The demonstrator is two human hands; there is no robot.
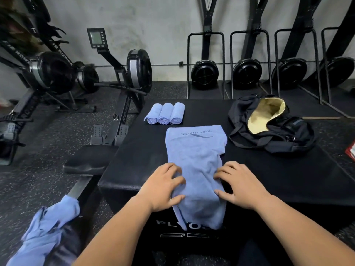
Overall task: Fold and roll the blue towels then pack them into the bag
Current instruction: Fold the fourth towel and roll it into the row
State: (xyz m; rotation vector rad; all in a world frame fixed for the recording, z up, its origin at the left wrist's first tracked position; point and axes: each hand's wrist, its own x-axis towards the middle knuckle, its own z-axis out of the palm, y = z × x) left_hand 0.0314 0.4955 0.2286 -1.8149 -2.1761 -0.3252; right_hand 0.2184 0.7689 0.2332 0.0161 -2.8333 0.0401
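Blue cloth, likely soft, light and limp: left grip (pixel 165 187) and right grip (pixel 238 185), fingers curled, each pinch a side edge of the folded towel (pixel 194 154) at its near end, which drapes over the plyo box (pixel 134 150). Rolling probably starts here, held taut. Beyond lie three rolled towels (pixel 164 114), one open bag (pixel 288 135), and an uncountable loose heap (pixel 48 233).

Box (pixel 134 150) front lettering (pixel 165 222) half covered by hanging towel (pixel 194 154). Towel pile (pixel 44 233) cut off at bottom-left corner. Red item (pixel 351 150) cut by right edge, unidentifiable. Bag (pixel 299 131) inside mostly unseen. Monitor (pixel 95 38) readout illegible.
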